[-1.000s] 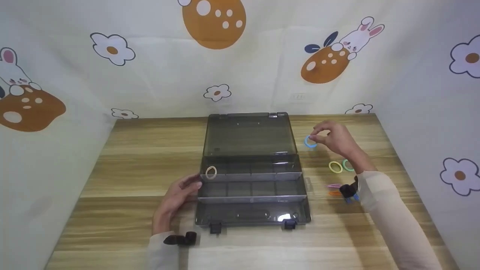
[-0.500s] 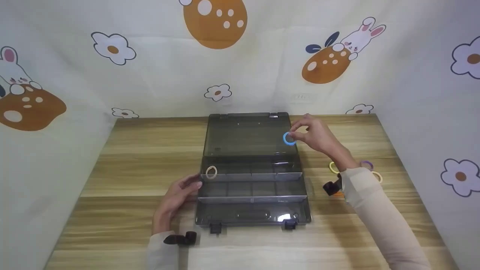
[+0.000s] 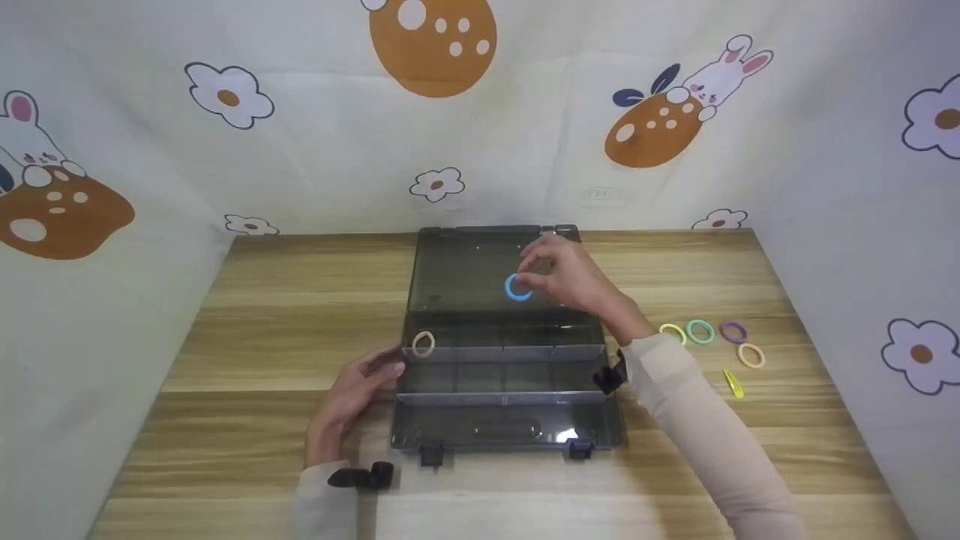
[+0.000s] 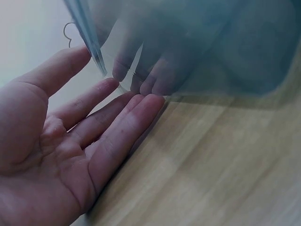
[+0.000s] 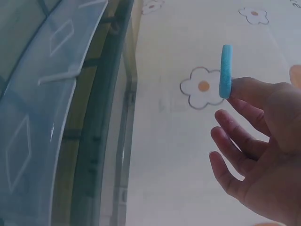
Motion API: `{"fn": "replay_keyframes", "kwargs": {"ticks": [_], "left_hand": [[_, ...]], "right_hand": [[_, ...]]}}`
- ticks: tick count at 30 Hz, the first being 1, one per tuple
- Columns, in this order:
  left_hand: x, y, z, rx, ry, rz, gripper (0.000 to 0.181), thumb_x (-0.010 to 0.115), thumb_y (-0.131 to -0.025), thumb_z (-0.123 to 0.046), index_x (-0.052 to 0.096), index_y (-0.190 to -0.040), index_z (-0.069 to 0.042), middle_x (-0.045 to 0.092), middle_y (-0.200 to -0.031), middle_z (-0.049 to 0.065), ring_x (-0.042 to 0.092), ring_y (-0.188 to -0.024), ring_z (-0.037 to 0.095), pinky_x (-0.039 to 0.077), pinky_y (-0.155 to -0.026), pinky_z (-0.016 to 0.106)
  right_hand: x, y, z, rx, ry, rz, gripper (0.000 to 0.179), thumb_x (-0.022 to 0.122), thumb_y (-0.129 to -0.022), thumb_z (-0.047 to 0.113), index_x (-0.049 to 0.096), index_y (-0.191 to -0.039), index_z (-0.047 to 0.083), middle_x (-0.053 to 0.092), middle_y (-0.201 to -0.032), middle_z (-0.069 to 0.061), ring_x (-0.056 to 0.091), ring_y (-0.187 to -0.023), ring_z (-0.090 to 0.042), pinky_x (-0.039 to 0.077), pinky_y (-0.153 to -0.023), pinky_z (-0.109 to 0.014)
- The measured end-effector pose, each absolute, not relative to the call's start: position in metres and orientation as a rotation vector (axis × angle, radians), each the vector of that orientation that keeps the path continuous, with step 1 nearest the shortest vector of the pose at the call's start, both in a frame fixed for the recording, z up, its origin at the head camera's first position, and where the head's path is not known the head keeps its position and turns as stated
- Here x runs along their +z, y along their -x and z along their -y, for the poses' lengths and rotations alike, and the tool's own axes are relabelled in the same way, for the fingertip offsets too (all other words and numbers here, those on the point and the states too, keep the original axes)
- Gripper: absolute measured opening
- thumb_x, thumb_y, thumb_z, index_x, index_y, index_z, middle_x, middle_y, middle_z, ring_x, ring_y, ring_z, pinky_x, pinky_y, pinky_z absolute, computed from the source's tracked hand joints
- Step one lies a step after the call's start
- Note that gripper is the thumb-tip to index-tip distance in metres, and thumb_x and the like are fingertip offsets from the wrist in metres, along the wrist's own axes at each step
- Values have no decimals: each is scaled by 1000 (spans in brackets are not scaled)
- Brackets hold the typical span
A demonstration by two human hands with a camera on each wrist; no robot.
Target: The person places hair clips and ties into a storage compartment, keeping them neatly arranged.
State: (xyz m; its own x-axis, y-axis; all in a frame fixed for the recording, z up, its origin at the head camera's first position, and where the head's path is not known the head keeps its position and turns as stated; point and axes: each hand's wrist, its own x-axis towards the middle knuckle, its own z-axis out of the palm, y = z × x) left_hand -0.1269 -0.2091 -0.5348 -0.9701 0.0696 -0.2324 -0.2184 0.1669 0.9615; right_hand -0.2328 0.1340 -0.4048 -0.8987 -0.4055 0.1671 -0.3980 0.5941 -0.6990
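A blue hair tie (image 3: 517,287) is pinched between the thumb and forefinger of my right hand (image 3: 566,274), above the open lid of a dark see-through divided box (image 3: 506,431). In the right wrist view the hair tie (image 5: 226,70) appears edge-on, the other fingers spread loosely. My left hand (image 3: 356,394) touches the box's left side. Seen from the left wrist, that hand (image 4: 89,132) has its fingers nearly straight, with fingertips against the see-through wall. A beige hair tie (image 3: 424,344) lies at the back-left compartment of the box.
Right of the box on the wooden table (image 3: 262,315) lie a yellow hair tie (image 3: 673,330), a green one (image 3: 700,331), a purple one (image 3: 733,331) and a peach one (image 3: 751,355). A yellow hair clip (image 3: 733,383) is near them. A patterned cloth (image 3: 322,150) hangs behind.
My right hand has carried the blue hair tie leftward from beside the box to over its lid. The left hand has stayed at the box's side.
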Motion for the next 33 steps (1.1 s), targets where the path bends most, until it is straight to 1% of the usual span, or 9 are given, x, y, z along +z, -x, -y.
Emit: {"fn": "replay_keyframes", "kwargs": {"ticks": [5, 9, 13, 17, 21, 25, 27, 29, 33], "left_hand": [[-534, 127, 209, 1859, 131, -2256, 53, 69, -94, -18, 54, -141, 1, 57, -145, 19, 54, -134, 31, 39, -118, 44], [-534, 129, 209, 1870, 123, -2253, 53, 70, -93, -18, 54, -140, 1, 58, -143, 19, 55, -133, 31, 39, -117, 44], [-536, 129, 209, 1893, 116, -2214, 53, 70, -93, -17, 54, -141, 1, 58, -143, 19, 55, -133, 31, 38, -118, 43], [-536, 129, 210, 1901, 111, -2204, 52, 69, -94, -16, 54, -141, 1, 57, -144, 19, 55, -134, 30, 41, -115, 34], [-535, 129, 211, 1915, 121, -2196, 52, 69, -94, -16, 54, -141, 1, 57, -144, 19, 54, -134, 29, 44, -110, 27], [-535, 128, 211, 1917, 138, -2178, 53, 69, -94, -18, 54, -141, -1, 57, -145, 18, 54, -134, 28, 43, -113, 32], [-535, 128, 211, 1915, 146, -2169, 54, 70, -94, -20, 54, -142, -1, 57, -145, 18, 55, -133, 28, 44, -112, 35], [-534, 127, 210, 1915, 151, -2153, 55, 70, -94, -21, 53, -142, -1, 57, -145, 18, 55, -132, 28, 47, -109, 35], [-533, 127, 210, 1927, 171, -2104, 57, 70, -94, -22, 52, -144, -1, 56, -145, 19, 59, -127, 27, 56, -98, 34]], "right_hand": [[-416, 232, -110, -1218, 777, -2781, 11, 78, -86, 16, 77, -89, 6, 69, -109, -11, 63, -108, -30, 52, -97, -46], [-424, 231, -93, -1229, 790, -2740, 11, 79, -86, 15, 77, -89, 5, 69, -110, -12, 63, -109, -31, 51, -100, -46], [-431, 232, -76, -1181, 777, -2712, 13, 79, -86, 19, 78, -88, 7, 71, -110, -11, 63, -110, -28, 49, -103, -44], [-437, 233, -60, -1097, 789, -2711, 14, 78, -87, 23, 79, -87, 9, 72, -108, -8, 62, -109, -25, 49, -102, -42], [-445, 236, -48, -1051, 835, -2700, 13, 78, -87, 21, 79, -87, 8, 73, -104, -8, 62, -107, -25, 49, -99, -41], [-450, 239, -38, -1020, 914, -2660, 11, 79, -86, 20, 80, -86, 9, 76, -97, -6, 62, -103, -23, 49, -97, -38], [-452, 239, -34, -1022, 924, -2644, 9, 79, -85, 20, 80, -85, 10, 76, -96, -5, 63, -102, -22, 49, -96, -37], [-453, 238, -30, -1042, 893, -2635, 9, 80, -85, 19, 80, -85, 10, 76, -95, -5, 63, -101, -22, 50, -95, -37], [-458, 231, -24, -1070, 813, -2647, 10, 80, -85, 18, 80, -84, 9, 75, -94, -6, 62, -101, -23, 50, -94, -38]]}}
